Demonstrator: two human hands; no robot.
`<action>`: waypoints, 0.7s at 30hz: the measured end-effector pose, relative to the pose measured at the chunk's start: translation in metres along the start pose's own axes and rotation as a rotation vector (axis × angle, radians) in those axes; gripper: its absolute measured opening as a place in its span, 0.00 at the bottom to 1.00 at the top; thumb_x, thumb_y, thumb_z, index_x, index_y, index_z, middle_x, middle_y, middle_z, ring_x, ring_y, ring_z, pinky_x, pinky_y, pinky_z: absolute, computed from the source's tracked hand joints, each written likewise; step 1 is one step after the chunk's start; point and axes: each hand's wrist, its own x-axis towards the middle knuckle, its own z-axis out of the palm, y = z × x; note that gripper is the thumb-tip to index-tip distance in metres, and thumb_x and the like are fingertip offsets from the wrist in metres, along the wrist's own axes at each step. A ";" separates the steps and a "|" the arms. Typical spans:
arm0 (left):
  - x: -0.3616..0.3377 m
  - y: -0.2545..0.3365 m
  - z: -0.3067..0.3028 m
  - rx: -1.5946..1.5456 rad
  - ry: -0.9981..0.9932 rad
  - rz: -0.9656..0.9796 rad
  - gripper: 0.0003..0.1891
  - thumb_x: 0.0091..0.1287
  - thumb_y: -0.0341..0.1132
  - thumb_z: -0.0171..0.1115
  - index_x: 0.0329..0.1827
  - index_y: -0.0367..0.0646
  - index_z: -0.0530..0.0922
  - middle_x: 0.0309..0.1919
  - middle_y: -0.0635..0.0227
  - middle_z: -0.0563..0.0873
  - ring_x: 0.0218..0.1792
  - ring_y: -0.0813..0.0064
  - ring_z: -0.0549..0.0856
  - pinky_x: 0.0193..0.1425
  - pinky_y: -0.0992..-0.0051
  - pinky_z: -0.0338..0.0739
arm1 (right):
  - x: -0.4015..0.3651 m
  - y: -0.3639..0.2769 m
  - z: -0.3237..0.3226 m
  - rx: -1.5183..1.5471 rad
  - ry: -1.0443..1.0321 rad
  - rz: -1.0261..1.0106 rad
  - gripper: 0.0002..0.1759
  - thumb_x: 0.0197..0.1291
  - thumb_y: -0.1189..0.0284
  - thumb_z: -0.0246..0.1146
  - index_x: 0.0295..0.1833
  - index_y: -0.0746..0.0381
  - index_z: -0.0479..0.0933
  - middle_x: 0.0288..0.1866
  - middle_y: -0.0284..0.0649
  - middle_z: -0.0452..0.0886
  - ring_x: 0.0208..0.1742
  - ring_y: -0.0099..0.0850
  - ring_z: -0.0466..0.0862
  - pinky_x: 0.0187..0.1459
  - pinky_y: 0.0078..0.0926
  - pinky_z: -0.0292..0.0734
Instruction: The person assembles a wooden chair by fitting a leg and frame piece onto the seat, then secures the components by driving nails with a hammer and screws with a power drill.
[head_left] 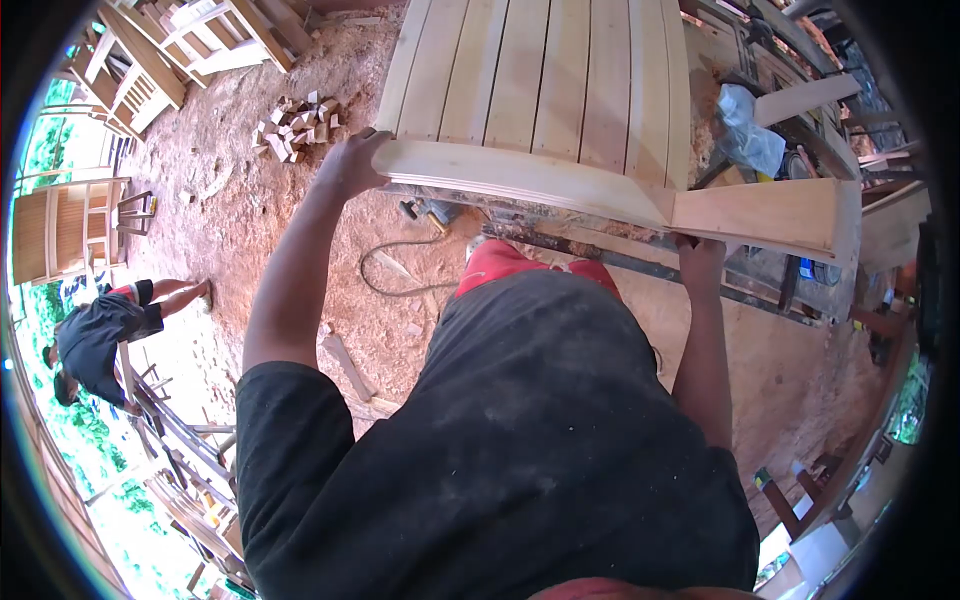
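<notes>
A large panel of pale wooden slats (510, 75) lies in front of me, with a thick, slightly curved rail (520, 178) along its near edge. At the rail's left end, my left hand (358, 163) is closed around the corner, its thumb side toward the wood. My right hand (700, 262) grips from below near the rail's right end, where a broad wooden piece (760, 212) juts out to the right. Part of the right hand's fingers is hidden under the wood. Beneath the near edge runs a dark, worn support (560, 240).
Small wood offcuts (296, 127) are heaped on the dusty floor at left. A power tool (430, 212) with a looping cord (368, 270) lies below the panel. Clear plastic bag (748, 135) sits at right. Another person (105, 330) bends over wood at far left.
</notes>
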 end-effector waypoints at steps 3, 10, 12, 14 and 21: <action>-0.002 0.003 0.000 -0.006 -0.012 -0.044 0.37 0.46 0.34 0.83 0.65 0.52 0.82 0.55 0.61 0.87 0.53 0.53 0.90 0.60 0.57 0.86 | 0.001 0.001 -0.001 0.077 -0.044 0.058 0.15 0.59 0.81 0.71 0.52 0.69 0.83 0.40 0.50 0.89 0.46 0.44 0.90 0.50 0.41 0.83; -0.001 0.003 -0.002 -0.068 0.007 -0.033 0.37 0.45 0.31 0.83 0.64 0.52 0.83 0.55 0.61 0.87 0.53 0.53 0.90 0.60 0.58 0.87 | 0.002 -0.019 -0.009 0.119 -0.070 0.119 0.15 0.59 0.74 0.74 0.51 0.66 0.84 0.44 0.54 0.88 0.46 0.57 0.87 0.50 0.52 0.80; -0.001 0.000 0.001 -0.101 0.032 0.009 0.36 0.45 0.29 0.82 0.64 0.51 0.83 0.55 0.61 0.87 0.52 0.53 0.90 0.59 0.58 0.86 | 0.002 -0.017 -0.012 0.067 -0.086 0.056 0.15 0.59 0.72 0.74 0.51 0.65 0.84 0.44 0.54 0.88 0.45 0.56 0.87 0.49 0.52 0.80; 0.000 -0.001 0.003 -0.114 0.040 0.049 0.37 0.44 0.28 0.82 0.63 0.49 0.82 0.54 0.57 0.86 0.53 0.51 0.89 0.59 0.58 0.86 | 0.002 -0.011 -0.009 -0.008 -0.027 -0.021 0.15 0.61 0.69 0.73 0.50 0.65 0.84 0.44 0.54 0.88 0.45 0.56 0.87 0.49 0.54 0.80; 0.002 0.000 0.009 -0.017 0.041 0.058 0.40 0.41 0.33 0.86 0.64 0.51 0.81 0.54 0.58 0.85 0.54 0.51 0.87 0.57 0.56 0.85 | -0.002 -0.002 -0.006 0.058 -0.055 0.024 0.16 0.62 0.66 0.73 0.51 0.63 0.86 0.45 0.54 0.89 0.46 0.54 0.88 0.49 0.50 0.81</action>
